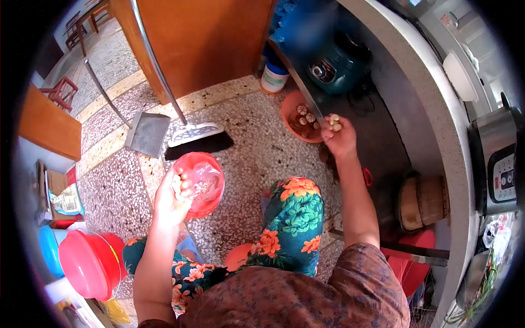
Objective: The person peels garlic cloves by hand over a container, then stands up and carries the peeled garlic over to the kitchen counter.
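Note:
My right hand (340, 140) is curled upward around several pale garlic cloves (335, 123), beside the shelf edge. Just left of it, an orange-red bowl (289, 112) on the floor holds several whole garlic bulbs (302, 110). My left hand (174, 198) is closed on pale pieces that look like garlic cloves (177, 186). It overlaps the left rim of a red bucket (221, 191) lined with a clear plastic bag, with small scraps (202, 188) at the bottom.
A broom (197, 134) and a grey dustpan (146, 134) stand beyond the bucket. A white tub (273, 79) sits near the wooden door (202, 49). To the right are a dark green appliance (339, 68) and a wooden barrel (421, 202); red buckets (82, 265) stand left.

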Tool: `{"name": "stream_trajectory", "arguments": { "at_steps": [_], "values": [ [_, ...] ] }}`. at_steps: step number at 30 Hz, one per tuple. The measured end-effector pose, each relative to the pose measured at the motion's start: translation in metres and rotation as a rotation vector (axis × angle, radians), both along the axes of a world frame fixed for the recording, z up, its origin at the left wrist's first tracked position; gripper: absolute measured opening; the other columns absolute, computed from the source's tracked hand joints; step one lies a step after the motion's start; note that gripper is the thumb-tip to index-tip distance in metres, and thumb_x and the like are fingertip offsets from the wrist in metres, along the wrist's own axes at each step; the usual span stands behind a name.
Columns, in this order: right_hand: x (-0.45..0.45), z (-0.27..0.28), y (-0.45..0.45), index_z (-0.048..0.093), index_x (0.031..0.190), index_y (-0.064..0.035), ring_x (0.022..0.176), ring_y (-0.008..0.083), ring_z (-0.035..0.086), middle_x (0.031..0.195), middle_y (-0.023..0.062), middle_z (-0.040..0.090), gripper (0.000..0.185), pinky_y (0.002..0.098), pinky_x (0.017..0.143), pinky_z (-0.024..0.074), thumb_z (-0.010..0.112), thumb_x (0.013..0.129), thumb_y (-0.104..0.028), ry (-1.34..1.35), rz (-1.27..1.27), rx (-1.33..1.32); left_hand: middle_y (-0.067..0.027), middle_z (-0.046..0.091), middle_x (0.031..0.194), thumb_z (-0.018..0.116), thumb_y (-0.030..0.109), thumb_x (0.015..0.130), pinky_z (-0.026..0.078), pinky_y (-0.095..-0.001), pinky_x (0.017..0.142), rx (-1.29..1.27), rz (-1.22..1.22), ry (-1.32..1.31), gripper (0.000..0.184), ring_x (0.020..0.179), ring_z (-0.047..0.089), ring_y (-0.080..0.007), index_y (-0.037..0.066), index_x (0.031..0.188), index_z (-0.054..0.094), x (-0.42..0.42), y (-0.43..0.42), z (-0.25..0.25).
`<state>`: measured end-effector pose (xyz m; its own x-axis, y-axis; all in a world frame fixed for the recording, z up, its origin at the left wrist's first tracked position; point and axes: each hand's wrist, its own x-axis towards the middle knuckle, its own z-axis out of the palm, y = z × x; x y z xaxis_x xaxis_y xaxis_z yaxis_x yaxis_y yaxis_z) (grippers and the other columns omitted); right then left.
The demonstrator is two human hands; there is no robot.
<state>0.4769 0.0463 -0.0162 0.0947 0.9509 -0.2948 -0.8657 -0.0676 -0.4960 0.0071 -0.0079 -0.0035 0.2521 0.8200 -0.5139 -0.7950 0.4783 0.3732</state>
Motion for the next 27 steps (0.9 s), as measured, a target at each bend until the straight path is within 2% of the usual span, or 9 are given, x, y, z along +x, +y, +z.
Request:
{"name": "stream_trajectory", "arguments": {
  "at_steps": [8, 11, 14, 16, 19, 21, 23, 25, 27],
  "values": [
    [-0.188, 0.069, -0.015, 0.058, 0.096, -0.0003, 0.071, 0.0227, 0.054, 0.088, 0.0151, 0.06, 0.024, 0.03, 0.055, 0.0435, 0.051, 0.087, -0.021, 0.106, 0.539, 0.084, -0.0033, 0.052, 0.08, 0.05, 0.021, 0.095, 0.04, -0.0215, 0.055, 0.051, -0.054, -0.157, 0.017, 0.067, 0.048, -0.0124, 0.006, 0.089, 0.054, 0.003, -0.005, -0.012],
    [-0.239, 0.071, -0.023, 0.057, 0.101, -0.0004, 0.082, 0.0254, 0.054, 0.094, 0.015, 0.057, 0.026, 0.0314, 0.062, 0.0463, 0.05, 0.088, -0.022, 0.098, 0.713, 0.047, -0.0028, 0.057, 0.079, 0.044, 0.027, 0.098, 0.042, -0.0243, 0.059, 0.111, -0.074, -0.155, 0.023, 0.068, 0.052, -0.014, 0.008, 0.09, 0.055, 0.003, -0.008, -0.035],
    [-0.28, 0.046, -0.028, 0.056, 0.098, -0.0027, 0.083, 0.025, 0.061, 0.088, 0.0103, 0.06, 0.024, 0.033, 0.066, 0.0518, 0.047, 0.093, -0.025, 0.028, 0.841, -0.028, -0.0039, 0.061, 0.075, 0.047, 0.02, 0.095, 0.042, -0.0239, 0.05, 0.051, -0.054, -0.122, 0.02, 0.062, 0.056, -0.0143, 0.006, 0.085, 0.058, 0.007, -0.012, -0.059],
    [-0.311, 0.039, -0.034, 0.053, 0.095, -0.0039, 0.073, 0.0202, 0.058, 0.082, 0.0078, 0.058, 0.018, 0.0311, 0.062, 0.0508, 0.044, 0.095, -0.019, -0.216, 0.784, -0.138, -0.0016, 0.054, 0.071, 0.042, 0.02, 0.097, 0.043, -0.0216, 0.05, -0.151, 0.037, -0.061, 0.022, 0.059, 0.052, -0.0112, 0.005, 0.093, 0.057, 0.016, -0.012, -0.055],
    [-0.354, 0.02, -0.051, 0.05, 0.091, -0.0052, 0.06, 0.0146, 0.052, 0.073, 0.0049, 0.054, 0.015, 0.0271, 0.053, 0.0467, 0.043, 0.097, -0.018, -0.44, 0.644, -0.091, 0.0047, 0.052, 0.063, 0.048, 0.016, 0.092, 0.049, -0.0216, 0.055, -0.173, 0.084, -0.144, 0.02, 0.053, 0.05, -0.0081, 0.015, 0.072, 0.052, 0.018, -0.024, -0.036],
    [-0.369, 0.011, -0.058, 0.049, 0.09, -0.0054, 0.057, 0.0126, 0.049, 0.071, 0.0037, 0.052, 0.017, 0.0253, 0.051, 0.0444, 0.045, 0.098, -0.02, -0.628, 0.581, 0.051, 0.0056, 0.049, 0.062, 0.047, 0.021, 0.093, 0.045, -0.0239, 0.051, -0.072, -0.043, -0.041, 0.023, 0.051, 0.046, -0.0077, 0.019, 0.07, 0.049, 0.007, -0.026, -0.039],
    [-0.377, -0.004, -0.061, 0.051, 0.089, -0.0034, 0.06, 0.0114, 0.049, 0.072, 0.0033, 0.052, 0.02, 0.0261, 0.054, 0.0435, 0.048, 0.097, -0.021, -0.647, 0.544, 0.12, 0.0044, 0.051, 0.065, 0.045, 0.027, 0.094, 0.041, -0.0247, 0.049, -0.128, 0.028, -0.002, 0.023, 0.053, 0.047, -0.0085, 0.019, 0.073, 0.051, 0.014, -0.022, -0.056],
    [-0.386, -0.014, -0.067, 0.053, 0.09, -0.0011, 0.065, 0.0122, 0.051, 0.074, 0.005, 0.055, 0.02, 0.0274, 0.06, 0.0437, 0.05, 0.097, -0.019, -1.148, 0.316, 0.329, 0.002, 0.057, 0.073, 0.042, 0.025, 0.095, 0.045, -0.0262, 0.057, -0.031, 0.134, -0.021, 0.022, 0.063, 0.053, -0.011, 0.015, 0.081, 0.056, 0.013, -0.022, -0.058],
    [-0.391, -0.014, -0.078, 0.055, 0.092, -0.0004, 0.075, 0.0164, 0.055, 0.08, 0.0097, 0.057, 0.016, 0.0308, 0.069, 0.0455, 0.051, 0.095, -0.016, -1.209, 0.342, 0.383, -0.0048, 0.061, 0.09, 0.039, 0.02, 0.095, 0.048, -0.0292, 0.075, -0.015, 0.237, 0.055, 0.024, 0.081, 0.058, -0.0166, 0.006, 0.093, 0.058, 0.014, -0.034, -0.039]
  ]
}}
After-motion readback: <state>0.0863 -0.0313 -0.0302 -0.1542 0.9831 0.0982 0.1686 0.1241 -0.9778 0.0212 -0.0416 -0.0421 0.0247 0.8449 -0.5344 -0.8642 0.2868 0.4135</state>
